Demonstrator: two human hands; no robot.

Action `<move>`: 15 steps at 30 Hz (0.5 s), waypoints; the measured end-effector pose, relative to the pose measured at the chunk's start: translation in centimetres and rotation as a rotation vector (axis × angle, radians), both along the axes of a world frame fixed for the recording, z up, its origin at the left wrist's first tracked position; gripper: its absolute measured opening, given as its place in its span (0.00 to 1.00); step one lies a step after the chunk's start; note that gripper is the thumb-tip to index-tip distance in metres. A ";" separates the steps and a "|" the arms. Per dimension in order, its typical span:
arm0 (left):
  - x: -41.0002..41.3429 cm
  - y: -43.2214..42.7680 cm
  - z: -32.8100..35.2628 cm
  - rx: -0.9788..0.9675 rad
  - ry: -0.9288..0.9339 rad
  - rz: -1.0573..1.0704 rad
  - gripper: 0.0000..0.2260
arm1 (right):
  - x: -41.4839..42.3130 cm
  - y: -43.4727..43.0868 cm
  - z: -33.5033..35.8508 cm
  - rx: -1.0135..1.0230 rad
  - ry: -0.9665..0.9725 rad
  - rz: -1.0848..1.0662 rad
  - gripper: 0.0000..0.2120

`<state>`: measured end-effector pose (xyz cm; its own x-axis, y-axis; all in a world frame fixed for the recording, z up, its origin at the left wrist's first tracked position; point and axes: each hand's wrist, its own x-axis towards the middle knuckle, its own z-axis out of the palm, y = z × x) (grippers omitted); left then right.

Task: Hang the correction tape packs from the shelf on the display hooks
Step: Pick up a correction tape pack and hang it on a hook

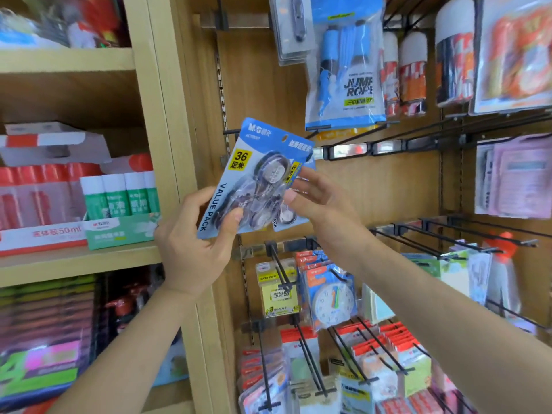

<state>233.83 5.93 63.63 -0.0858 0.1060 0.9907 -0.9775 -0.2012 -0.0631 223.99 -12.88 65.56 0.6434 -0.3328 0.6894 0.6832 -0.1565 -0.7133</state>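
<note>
I hold a blue correction tape pack (254, 162) marked "VALUE PACK" and "36" up in front of the wooden display panel. A second pack (301, 174) lies just behind it, edge showing at the right. My left hand (194, 243) grips the lower left corner, thumb on the front. My right hand (316, 198) pinches the right side of the packs. The hang hole at the top of the front pack sits near a bare black display hook (231, 132) on the panel, a little to its right.
Glue sticks (119, 195) and red boxes stand on the wooden shelf at the left. A jump rope bag (346, 70) hangs above. Black hooks (448, 237) at the right jut out bare; lower hooks carry a clock toy (331, 300), sticky notes and red-topped packs.
</note>
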 end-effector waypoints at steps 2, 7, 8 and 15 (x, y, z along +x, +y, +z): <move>0.1 0.0 -0.1 0.017 -0.007 0.025 0.14 | -0.1 0.3 0.4 0.010 -0.043 -0.043 0.23; 0.0 -0.1 0.3 0.047 -0.086 0.148 0.18 | -2.0 0.2 0.1 0.043 -0.062 -0.010 0.21; -0.2 0.0 0.4 0.072 -0.124 0.163 0.17 | -2.5 0.0 0.1 0.053 -0.050 0.006 0.21; -0.1 1.5 0.3 0.236 -0.045 0.530 0.24 | -4.9 -3.0 0.0 0.027 -0.024 -0.201 0.15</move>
<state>233.76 7.40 63.95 -0.1092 -0.1864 0.9764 -0.7428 -0.6374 -0.2048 219.12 -15.83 65.52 0.5458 -0.4713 0.6928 0.6571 -0.2723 -0.7029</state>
